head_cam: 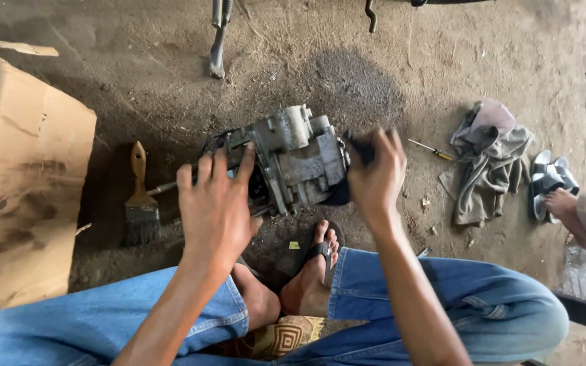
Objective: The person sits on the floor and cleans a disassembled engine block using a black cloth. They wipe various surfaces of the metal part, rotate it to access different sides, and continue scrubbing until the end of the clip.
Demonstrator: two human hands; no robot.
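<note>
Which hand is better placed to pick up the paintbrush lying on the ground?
Left, probably. The left hand rests on the engine part on the side where the paintbrush lies; the right hand is on the far side, gripping something dark.

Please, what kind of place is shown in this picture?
Probably an informal repair workshop, working on the ground. A greasy metal engine part sits on a dirt floor, with a paintbrush, a screwdriver and a dirty rag lying around it.
</note>
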